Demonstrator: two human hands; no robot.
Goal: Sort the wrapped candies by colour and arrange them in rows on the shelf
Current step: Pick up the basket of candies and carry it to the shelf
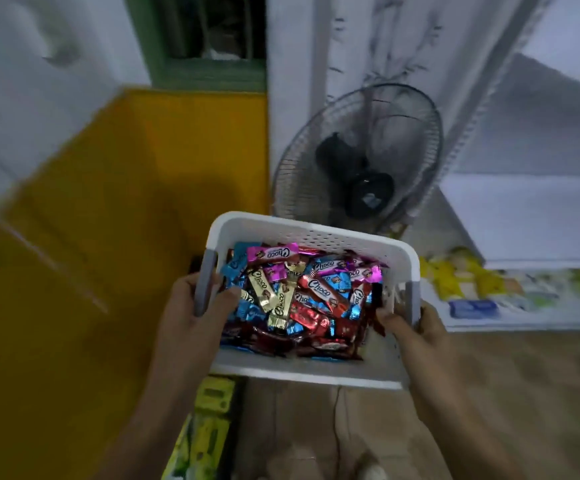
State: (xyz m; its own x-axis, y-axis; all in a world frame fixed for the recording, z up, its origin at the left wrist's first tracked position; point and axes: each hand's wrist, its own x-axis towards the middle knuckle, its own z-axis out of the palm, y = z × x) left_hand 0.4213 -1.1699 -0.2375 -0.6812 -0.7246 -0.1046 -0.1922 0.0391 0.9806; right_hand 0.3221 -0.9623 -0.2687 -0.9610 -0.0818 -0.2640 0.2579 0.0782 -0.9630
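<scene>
A white perforated plastic basket (pixel 302 233) is held in the air in front of me. It is full of wrapped Choco candies (pixel 302 296) in pink, blue, red, gold and dark brown foil, all mixed together. My left hand (pixel 191 310) grips the grey handle on the basket's left side, thumb inside the rim. At the basket's right side my right hand (pixel 416 329) grips the other grey handle. A white shelf unit (pixel 524 216) stands at the right.
A standing fan (pixel 361 161) is right behind the basket against a white wall. A yellow wall panel fills the left. Yellow and blue packets (pixel 465 282) lie on a low white shelf at the right. A yellow box (pixel 209 410) sits on the floor below.
</scene>
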